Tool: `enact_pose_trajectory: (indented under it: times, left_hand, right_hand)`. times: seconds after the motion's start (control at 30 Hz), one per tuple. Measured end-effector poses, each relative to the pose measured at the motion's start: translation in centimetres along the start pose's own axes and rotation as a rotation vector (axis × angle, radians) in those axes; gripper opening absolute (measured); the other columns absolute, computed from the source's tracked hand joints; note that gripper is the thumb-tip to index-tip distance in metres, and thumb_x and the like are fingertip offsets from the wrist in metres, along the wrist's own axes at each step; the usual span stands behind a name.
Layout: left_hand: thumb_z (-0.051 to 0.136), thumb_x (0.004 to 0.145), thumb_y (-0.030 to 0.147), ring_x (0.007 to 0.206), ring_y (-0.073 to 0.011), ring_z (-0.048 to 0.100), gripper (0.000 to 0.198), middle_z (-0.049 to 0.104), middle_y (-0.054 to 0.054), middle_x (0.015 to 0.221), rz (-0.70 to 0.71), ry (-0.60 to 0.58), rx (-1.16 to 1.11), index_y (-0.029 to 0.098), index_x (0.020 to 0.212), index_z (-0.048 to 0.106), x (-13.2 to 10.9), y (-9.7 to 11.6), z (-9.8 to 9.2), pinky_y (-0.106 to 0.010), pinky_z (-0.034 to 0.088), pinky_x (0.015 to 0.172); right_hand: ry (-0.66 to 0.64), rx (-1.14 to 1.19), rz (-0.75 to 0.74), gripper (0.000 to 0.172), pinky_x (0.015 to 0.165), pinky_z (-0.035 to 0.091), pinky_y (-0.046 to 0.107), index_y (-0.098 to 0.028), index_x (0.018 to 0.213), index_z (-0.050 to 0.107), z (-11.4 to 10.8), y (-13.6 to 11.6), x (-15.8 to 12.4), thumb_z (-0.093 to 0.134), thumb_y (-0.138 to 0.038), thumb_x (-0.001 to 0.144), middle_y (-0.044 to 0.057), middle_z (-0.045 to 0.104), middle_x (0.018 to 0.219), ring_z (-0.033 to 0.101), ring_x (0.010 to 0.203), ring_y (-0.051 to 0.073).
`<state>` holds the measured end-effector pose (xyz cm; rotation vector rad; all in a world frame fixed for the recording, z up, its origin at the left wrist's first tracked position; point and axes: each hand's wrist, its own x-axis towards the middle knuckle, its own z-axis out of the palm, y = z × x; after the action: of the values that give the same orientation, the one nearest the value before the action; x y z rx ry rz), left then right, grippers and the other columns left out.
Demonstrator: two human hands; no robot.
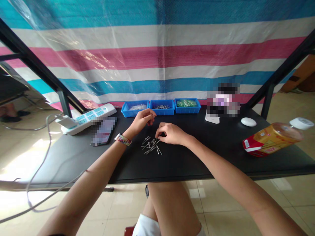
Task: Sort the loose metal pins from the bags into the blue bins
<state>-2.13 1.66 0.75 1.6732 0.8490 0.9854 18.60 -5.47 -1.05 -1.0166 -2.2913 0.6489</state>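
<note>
A loose pile of thin metal blind rivets (pixel 150 146) lies on the black table in front of me. At the pile's right edge, my right hand (pixel 171 133) pinches a rivet between thumb and forefinger, only a bit of which shows. My left hand (pixel 144 119), with a woven band on its wrist, hovers above and behind the pile, close to the blue bins. Its fingers are curled in, and whatever they may hold is hidden. More rivets lie in the middle blue bin (pixel 162 112).
A left blue bin (pixel 135 113) holds clear bags, a right one (pixel 187 110) green packets. A power strip (pixel 91 116) and a phone (pixel 104 131) lie left. A white card-like item (pixel 212 118), a white oval object (pixel 248 122) and a tilted drink bottle (pixel 273 137) are right.
</note>
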Motion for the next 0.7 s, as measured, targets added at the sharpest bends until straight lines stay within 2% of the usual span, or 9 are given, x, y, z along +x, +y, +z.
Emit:
enact_pose_trajectory:
  times: [0.1, 0.2, 0.27, 0.33, 0.47, 0.53, 0.7]
  left_hand:
    - [0.070, 0.080, 0.030, 0.056, -0.0119, 0.059, 0.017, 0.064, 0.000, 0.069, -0.002, -0.002, 0.002, 0.016, 0.090, 0.069, 0.0, -0.1, 0.0, -0.023, 0.047, 0.054]
    - [0.070, 0.081, 0.031, 0.057, -0.0121, 0.060, 0.018, 0.064, 0.000, 0.069, -0.011, -0.012, 0.007, 0.016, 0.091, 0.069, 0.0, -0.1, 0.0, -0.023, 0.047, 0.054]
    - [0.071, 0.084, 0.034, 0.058, -0.0129, 0.062, 0.021, 0.066, -0.001, 0.071, -0.024, -0.036, 0.013, 0.016, 0.093, 0.070, -0.1, -0.1, 0.1, -0.023, 0.048, 0.055]
    - [0.070, 0.087, 0.040, 0.060, -0.0137, 0.064, 0.025, 0.067, -0.002, 0.073, -0.045, -0.088, 0.021, 0.016, 0.093, 0.071, -0.2, 0.0, 0.1, -0.024, 0.048, 0.056]
    - [0.068, 0.092, 0.052, 0.059, -0.0141, 0.063, 0.038, 0.068, -0.004, 0.072, -0.086, -0.184, 0.018, 0.015, 0.084, 0.072, -0.2, 0.2, 0.4, -0.024, 0.048, 0.055]
    - [0.070, 0.091, 0.055, 0.059, -0.0141, 0.063, 0.041, 0.067, -0.005, 0.070, -0.100, -0.190, 0.005, 0.015, 0.080, 0.071, -0.2, 0.3, 0.4, -0.024, 0.047, 0.055]
    - [0.075, 0.088, 0.051, 0.061, -0.0134, 0.062, 0.037, 0.066, -0.003, 0.070, -0.097, -0.158, 0.019, 0.015, 0.081, 0.069, -0.4, 0.5, 0.5, -0.024, 0.047, 0.057]
  right_hand:
    - [0.017, -0.015, -0.031, 0.017, 0.072, 0.042, 0.026, -0.020, 0.088, 0.076, -0.3, 0.0, -0.1, 0.074, -0.004, 0.082, 0.001, 0.065, 0.093, 0.058, 0.075, 0.013]
    - [0.122, 0.012, -0.044, 0.015, 0.069, 0.041, 0.026, -0.020, 0.085, 0.067, -0.7, -0.1, 0.0, 0.068, -0.006, 0.081, 0.000, 0.062, 0.088, 0.056, 0.072, 0.013]
    - [0.236, 0.127, -0.005, 0.014, 0.064, 0.042, 0.025, -0.021, 0.082, 0.060, -1.0, -0.2, 0.1, 0.067, -0.009, 0.079, -0.003, 0.059, 0.079, 0.054, 0.066, 0.012]
    - [0.338, 0.366, 0.087, 0.014, 0.059, 0.045, 0.024, -0.023, 0.081, 0.055, -1.1, -0.3, 0.3, 0.068, -0.017, 0.079, -0.005, 0.057, 0.072, 0.057, 0.059, 0.012]
    - [0.432, 0.833, 0.290, 0.022, 0.049, 0.054, 0.025, -0.023, 0.086, 0.058, -1.0, 0.0, 0.8, 0.073, -0.036, 0.077, -0.003, 0.069, 0.078, 0.066, 0.052, 0.014]
    - [0.462, 0.896, 0.339, 0.027, 0.048, 0.057, 0.025, -0.022, 0.087, 0.061, -0.9, 0.3, 1.0, 0.077, -0.039, 0.075, 0.000, 0.073, 0.082, 0.068, 0.052, 0.013]
    - [0.518, 0.881, 0.367, 0.027, 0.045, 0.058, 0.023, -0.020, 0.087, 0.067, -0.8, 0.6, 1.1, 0.081, -0.037, 0.072, -0.001, 0.072, 0.080, 0.068, 0.052, 0.013]
